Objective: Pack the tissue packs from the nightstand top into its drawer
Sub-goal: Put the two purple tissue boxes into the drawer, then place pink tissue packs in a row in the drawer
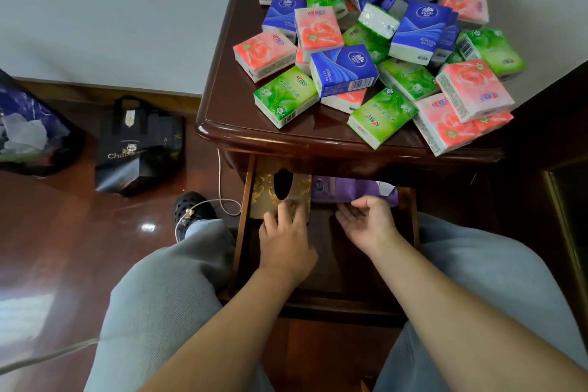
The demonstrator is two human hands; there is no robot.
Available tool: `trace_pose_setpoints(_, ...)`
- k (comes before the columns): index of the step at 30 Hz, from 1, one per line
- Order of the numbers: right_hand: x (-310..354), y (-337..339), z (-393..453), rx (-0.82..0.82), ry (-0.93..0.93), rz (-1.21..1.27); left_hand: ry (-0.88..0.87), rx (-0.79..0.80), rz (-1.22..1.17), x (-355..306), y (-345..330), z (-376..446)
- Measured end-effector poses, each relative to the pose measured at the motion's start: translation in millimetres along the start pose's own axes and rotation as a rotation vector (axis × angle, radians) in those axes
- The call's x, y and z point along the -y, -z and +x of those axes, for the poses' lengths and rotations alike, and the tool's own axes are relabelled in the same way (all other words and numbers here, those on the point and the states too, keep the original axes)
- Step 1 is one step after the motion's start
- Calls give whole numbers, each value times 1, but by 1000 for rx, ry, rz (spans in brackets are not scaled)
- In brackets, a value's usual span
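Dark wood nightstand [222,99] top heaped with tissue packs [375,41], pink, green, blue, long axes pointing every way, some tilted on others. Drawer [410,219] below pulled out, no packs visible inside. Left hand [286,232] flat on gold box [270,191], grip loose, holding nothing. Right hand [366,223] palm-up, grip wide, touching purple packet [350,189].

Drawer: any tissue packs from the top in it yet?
No: the drawer holds only a gold tissue box and a purple package.
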State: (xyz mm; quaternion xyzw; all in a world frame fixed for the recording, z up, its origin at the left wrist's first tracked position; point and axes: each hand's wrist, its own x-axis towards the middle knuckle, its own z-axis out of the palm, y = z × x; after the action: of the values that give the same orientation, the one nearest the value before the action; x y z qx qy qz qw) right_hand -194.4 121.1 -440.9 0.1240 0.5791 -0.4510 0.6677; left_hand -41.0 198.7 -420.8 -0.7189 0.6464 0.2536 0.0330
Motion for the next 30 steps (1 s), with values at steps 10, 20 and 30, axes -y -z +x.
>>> trace_pose_setpoints(10, 8, 26, -40, -14, 18, -271, -113, -103, -156, -2, 26, -29)
trace_pose_setpoints(20, 91, 24, -158, -294, 1017, -794, -355, -339, -340, -59, 113, -43)
trace_pose_setpoints(30, 150, -24, -166, -374, 1409, -1595, -290, -210, -490, -85, 132, -56)
